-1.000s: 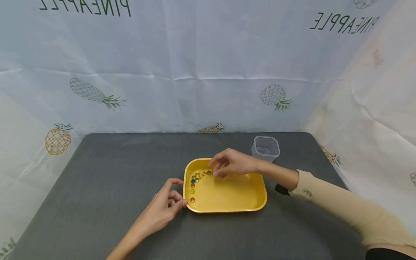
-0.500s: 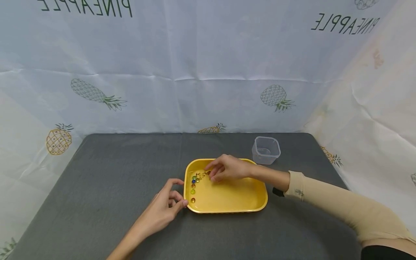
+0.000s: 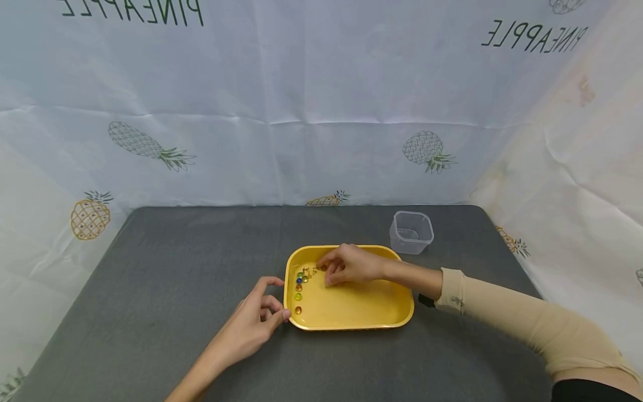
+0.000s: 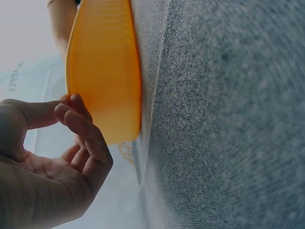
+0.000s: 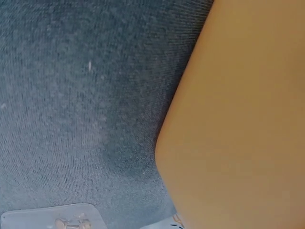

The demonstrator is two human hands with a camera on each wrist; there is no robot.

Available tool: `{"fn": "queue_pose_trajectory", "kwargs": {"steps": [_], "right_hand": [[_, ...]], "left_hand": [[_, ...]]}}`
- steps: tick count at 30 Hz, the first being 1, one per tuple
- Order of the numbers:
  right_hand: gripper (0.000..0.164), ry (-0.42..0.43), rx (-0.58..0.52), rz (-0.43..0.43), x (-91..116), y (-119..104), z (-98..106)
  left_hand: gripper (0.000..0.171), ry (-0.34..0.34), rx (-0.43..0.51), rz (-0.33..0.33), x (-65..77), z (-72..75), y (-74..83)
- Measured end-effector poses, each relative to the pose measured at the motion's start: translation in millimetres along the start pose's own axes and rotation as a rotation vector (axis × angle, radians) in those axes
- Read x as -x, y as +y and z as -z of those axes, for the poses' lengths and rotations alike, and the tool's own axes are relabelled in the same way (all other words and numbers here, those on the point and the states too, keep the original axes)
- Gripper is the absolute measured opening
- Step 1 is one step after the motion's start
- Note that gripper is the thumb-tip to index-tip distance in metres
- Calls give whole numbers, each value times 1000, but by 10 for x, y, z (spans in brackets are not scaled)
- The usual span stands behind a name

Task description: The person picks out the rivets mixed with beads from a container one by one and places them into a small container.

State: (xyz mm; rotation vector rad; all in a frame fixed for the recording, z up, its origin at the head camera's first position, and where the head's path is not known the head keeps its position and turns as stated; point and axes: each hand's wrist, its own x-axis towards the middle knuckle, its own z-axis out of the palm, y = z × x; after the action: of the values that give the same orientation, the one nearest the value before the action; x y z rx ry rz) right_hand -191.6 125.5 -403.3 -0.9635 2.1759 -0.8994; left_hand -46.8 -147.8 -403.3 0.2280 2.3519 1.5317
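Note:
My left hand (image 3: 248,321) holds the left rim of a yellow tray (image 3: 351,325); in the left wrist view its thumb and a finger (image 4: 78,106) meet the rim. Over the tray's far left part, my right hand (image 3: 351,263) reaches down with bent fingers around a brown marble (image 3: 324,268); whether they pinch it cannot be seen. Along the tray's left side lie several glass marbles, among them a blue marble (image 3: 299,281), a yellow-green marble (image 3: 298,296) and an amber marble (image 3: 298,310). Small gold-coloured pieces (image 3: 307,271) lie near the far left corner.
A clear plastic container (image 3: 411,233) stands behind the tray's right end; in the right wrist view, small shiny pieces (image 5: 71,223) show in it. A grey cloth (image 3: 201,268) covers the table. Pineapple-print curtains (image 3: 251,162) hang behind and at the sides.
My right hand has shifted slightly left and toward me inside the tray, lower over the brown marble. My left hand and the tray have hardly moved.

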Motion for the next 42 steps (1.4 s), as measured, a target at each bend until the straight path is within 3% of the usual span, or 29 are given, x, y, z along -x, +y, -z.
{"fn": "queue_pose_trajectory", "kwargs": {"steps": [22, 42], "right_hand": [[14, 81, 85, 24, 39, 73, -78], [7, 109, 64, 26, 57, 135, -122]], "left_hand": [[53, 16, -11, 9, 8, -6, -1], [52, 13, -17, 14, -11, -17, 9]]}}
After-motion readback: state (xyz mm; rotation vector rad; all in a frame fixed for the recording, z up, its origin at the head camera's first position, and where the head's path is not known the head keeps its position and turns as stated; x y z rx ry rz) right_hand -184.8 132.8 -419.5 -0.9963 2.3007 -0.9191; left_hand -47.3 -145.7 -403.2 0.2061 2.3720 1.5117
